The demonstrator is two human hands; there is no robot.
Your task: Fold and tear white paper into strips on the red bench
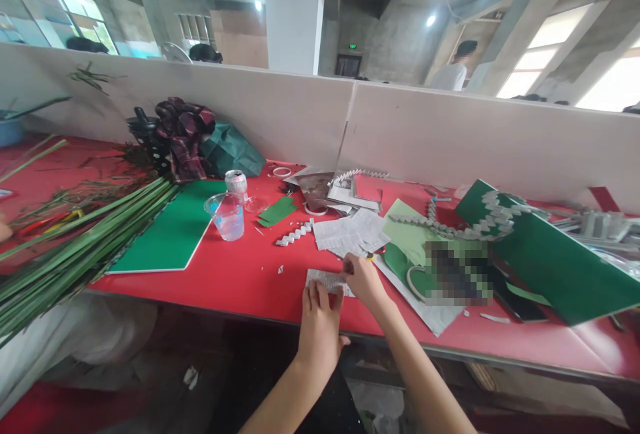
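A small piece of printed paper (325, 279), likely newspaper, lies flat near the front edge of the red table. My left hand (320, 317) rests on it with its fingers stretched out and pressing down; the thumb is at the table edge. At the paper's right end, my right hand (359, 275) has its fingers curled together in a pinch on the sheet. Just beyond my hands are loose sheets of printed paper (345, 233). To their left lies a short zigzag strip of folded paper (295, 234).
Left are a plastic cup (230, 223), a can (235, 182), a green board (160, 237) and long green leaves (95, 237). Right, a longer folded-paper chain (493, 217) hangs over a standing green board (565, 254). A low partition (425, 134) runs behind; a person (453, 74) is beyond.
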